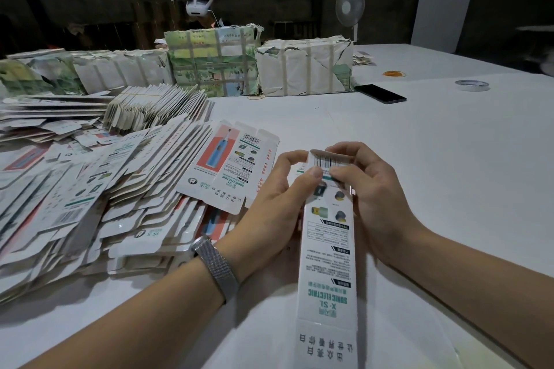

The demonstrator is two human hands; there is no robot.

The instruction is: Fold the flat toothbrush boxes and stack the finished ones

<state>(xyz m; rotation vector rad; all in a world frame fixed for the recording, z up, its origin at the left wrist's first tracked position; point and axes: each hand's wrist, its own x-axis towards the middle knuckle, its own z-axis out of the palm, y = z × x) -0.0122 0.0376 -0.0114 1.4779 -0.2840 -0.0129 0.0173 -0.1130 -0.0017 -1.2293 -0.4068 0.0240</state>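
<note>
Here both hands, left hand (275, 189) and right hand (368, 189), pinch the far end of the toothbrush box (328, 249); its card looks light, thin and bendy, best held by the edges.

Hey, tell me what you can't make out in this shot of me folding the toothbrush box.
- Head view: near end of the box runs off the bottom edge.
- Its far flap is partly covered by fingers of the left hand and right hand.
- Small print on the box: too small to read.
- Lower cartons in the flat pile: hidden by those on top.
- Room behind the wrapped bundles: too dark.
</note>
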